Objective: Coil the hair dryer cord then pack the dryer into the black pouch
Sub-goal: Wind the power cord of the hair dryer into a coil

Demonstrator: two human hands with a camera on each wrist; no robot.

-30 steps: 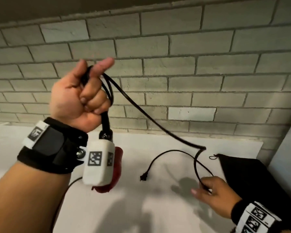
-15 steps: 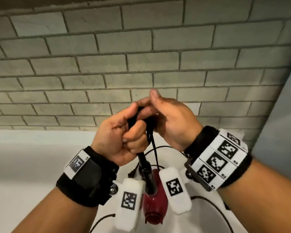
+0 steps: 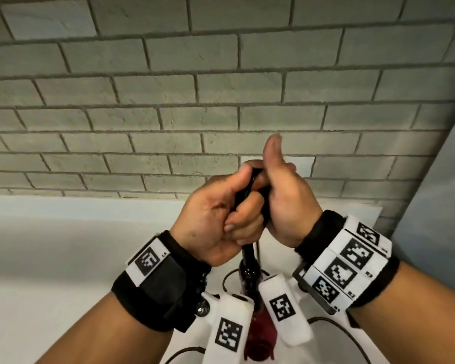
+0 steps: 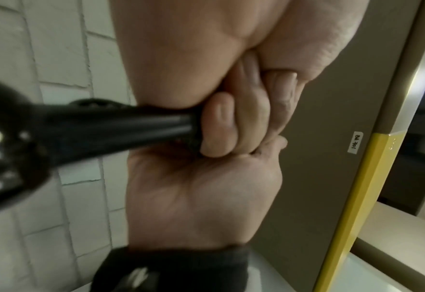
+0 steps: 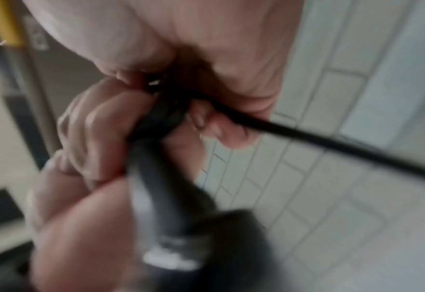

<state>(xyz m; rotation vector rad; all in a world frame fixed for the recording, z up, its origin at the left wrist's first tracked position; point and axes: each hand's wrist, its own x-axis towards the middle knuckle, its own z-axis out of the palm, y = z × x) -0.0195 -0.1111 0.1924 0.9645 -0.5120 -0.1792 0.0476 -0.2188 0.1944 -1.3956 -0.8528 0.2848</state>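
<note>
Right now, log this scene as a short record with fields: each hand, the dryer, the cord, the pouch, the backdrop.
left hand: gripping the dryer handle and cord loops
right hand: pressed against the left, fingers on the cord, thumb up
dryer: red body hanging below the hands, black handle up
cord: partly coiled; slack trails over the white counter
pouch: not in view
backdrop: grey brick wall
</note>
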